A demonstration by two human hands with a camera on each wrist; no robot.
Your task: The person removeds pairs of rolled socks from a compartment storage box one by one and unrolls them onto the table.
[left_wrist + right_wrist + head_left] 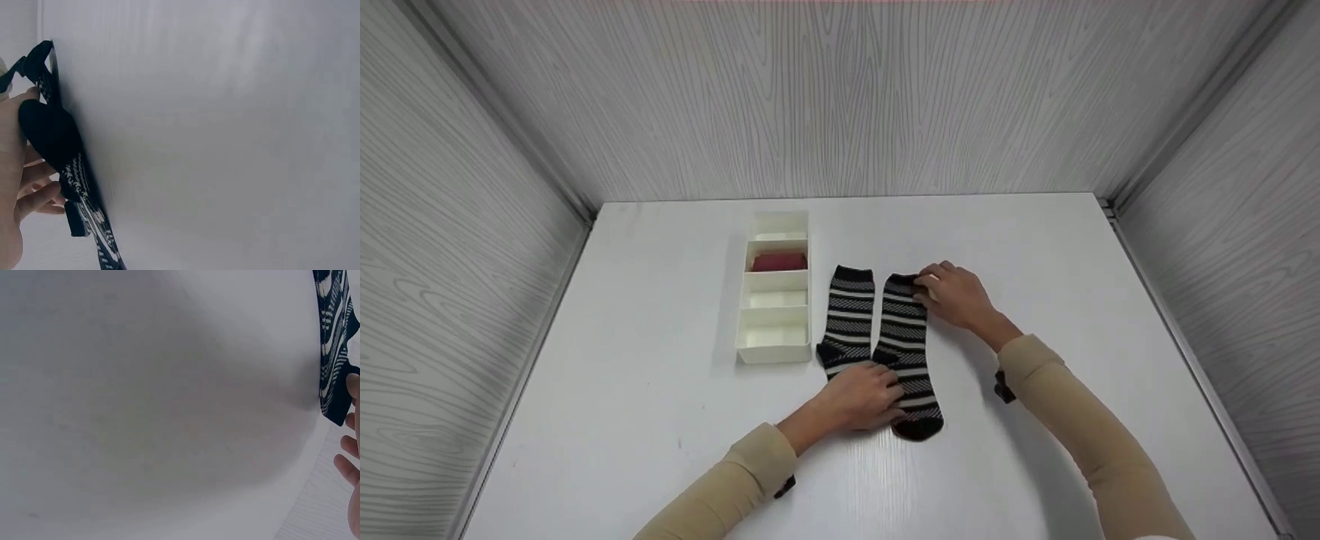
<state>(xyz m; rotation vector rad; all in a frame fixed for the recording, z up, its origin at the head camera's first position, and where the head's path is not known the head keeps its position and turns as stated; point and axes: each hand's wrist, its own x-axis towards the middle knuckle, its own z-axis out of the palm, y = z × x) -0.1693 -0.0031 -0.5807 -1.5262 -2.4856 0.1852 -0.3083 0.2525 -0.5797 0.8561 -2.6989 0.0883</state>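
Two black, grey and white striped socks lie flat side by side on the white table. My left hand [861, 396] rests across the foot of the left sock [851, 307], hiding its toe, with fingertips on the right sock [906, 322]. In the left wrist view, the fingers [38, 199] are spread beside a dark sock toe [52, 132]. At the black cuff of the right sock, my right hand [956, 294] touches its upper right edge with thumb and fingertips. The right wrist view shows those loosely bent fingers [347, 444] beside the cuff [337, 402].
Left of the socks stands a narrow white box [774, 355] divided into several compartments. A folded dark red cloth item [780, 261] sits in its second compartment from the back. Grey wood-grain panels [840, 105] enclose the table [660, 420] at the back and sides.
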